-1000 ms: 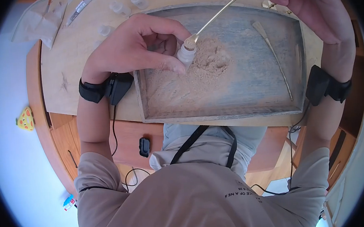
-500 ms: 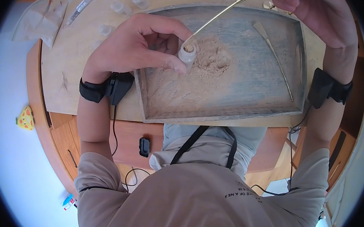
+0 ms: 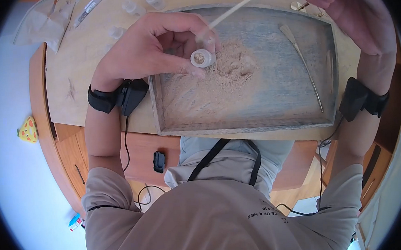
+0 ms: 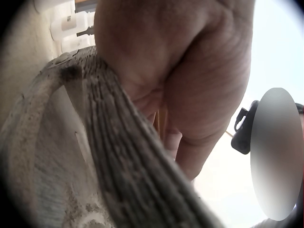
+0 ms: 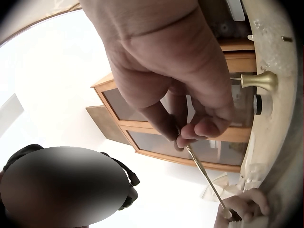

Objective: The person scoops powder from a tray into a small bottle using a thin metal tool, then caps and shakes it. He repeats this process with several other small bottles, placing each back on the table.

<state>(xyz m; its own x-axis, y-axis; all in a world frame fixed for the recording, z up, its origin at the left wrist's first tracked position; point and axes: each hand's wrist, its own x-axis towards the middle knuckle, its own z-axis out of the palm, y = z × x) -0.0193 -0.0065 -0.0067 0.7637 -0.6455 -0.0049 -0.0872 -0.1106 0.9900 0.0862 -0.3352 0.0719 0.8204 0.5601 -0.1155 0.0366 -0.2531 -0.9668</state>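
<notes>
My left hand (image 3: 150, 45) grips a small whitish bottle (image 3: 210, 58) between thumb and fingers, over the tray's left half. Tan powder shows inside its round mouth, which faces up toward my head. Pinched in the fingertips of my right hand (image 3: 348, 14), at the upper right, is a slim brass spoon (image 5: 203, 172). In the head view the spoon is blurred, and its lower end overlaps the left fingers just above the bottle. Below both hands lies a heap of tan powder (image 3: 236, 66) in the shallow wooden tray (image 3: 251, 123).
A small brass-handled brush (image 3: 297, 48) lies in the tray's right side. Behind the tray's left end stand several small bottles (image 3: 133, 8), with a pen (image 3: 91, 9) and a bag (image 3: 54, 26) farther left. A flared brass piece (image 5: 261, 80) stands on the tabletop beyond my right hand.
The spoon's tip, loaded with powder at the bottle's mouth a second ago, has risen off it. The bottle has shifted slightly left and tipped so that its mouth faces up more. The tray stays put.
</notes>
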